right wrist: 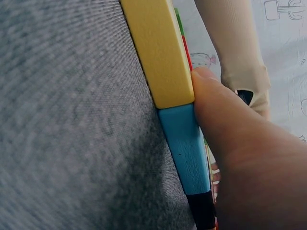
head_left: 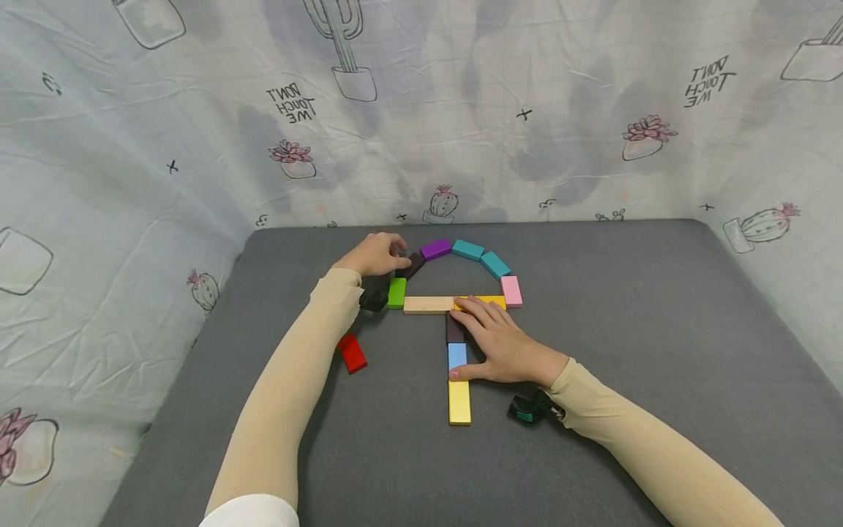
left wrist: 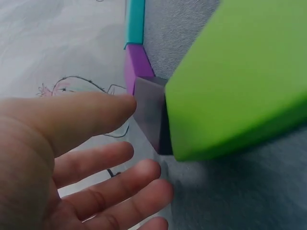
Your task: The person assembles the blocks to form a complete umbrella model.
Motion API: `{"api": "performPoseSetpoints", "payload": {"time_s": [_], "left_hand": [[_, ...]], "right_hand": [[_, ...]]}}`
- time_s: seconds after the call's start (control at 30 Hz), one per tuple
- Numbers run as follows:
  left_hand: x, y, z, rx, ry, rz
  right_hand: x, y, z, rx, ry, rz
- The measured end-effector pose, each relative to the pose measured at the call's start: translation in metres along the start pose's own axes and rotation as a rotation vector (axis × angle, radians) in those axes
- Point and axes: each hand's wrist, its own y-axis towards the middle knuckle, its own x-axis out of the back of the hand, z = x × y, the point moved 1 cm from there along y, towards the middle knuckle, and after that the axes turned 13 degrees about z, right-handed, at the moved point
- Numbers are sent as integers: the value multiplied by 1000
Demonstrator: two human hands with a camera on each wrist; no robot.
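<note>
Flat coloured blocks on the grey table form an arch, a crossbar and a stem. My left hand (head_left: 372,255) is at the arch's upper left, thumb tip at the dark block (head_left: 411,266), other fingers loosely spread. That block lies between the purple block (head_left: 436,249) and the green block (head_left: 396,293). My right hand (head_left: 507,350) rests over the stem, its fingertips on the orange-yellow block (head_left: 499,299) and the crossbar's middle. Its thumb lies beside the joint of the light blue block (right wrist: 184,148) and the yellow block (right wrist: 160,57). Another dark block (head_left: 454,331) tops the stem.
Two teal blocks (head_left: 468,250) and a pink block (head_left: 511,291) continue the arch on the right. A tan block (head_left: 428,305) makes the crossbar's left half. Apart from the figure, a red block (head_left: 353,354) lies beside the left forearm. Behind hangs a printed cloth (head_left: 408,132).
</note>
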Motion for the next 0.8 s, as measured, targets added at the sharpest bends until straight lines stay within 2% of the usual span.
{"api": "performPoseSetpoints", "payload": {"time_s": [0.23,0.4,0.57,0.8], "left_hand": [[-4,-29,5,-2,-14,-79],[-5,-55,7,1,31,-130],[-12,-88,8,19,73,-165],[-31,-136,15,31,100,-168]], "right_hand": [[0,1,1,-6,7,6],[1,1,1,-2,14,4],[0,1,0,-3,16,2],[0,0,2,4,23,-1]]}}
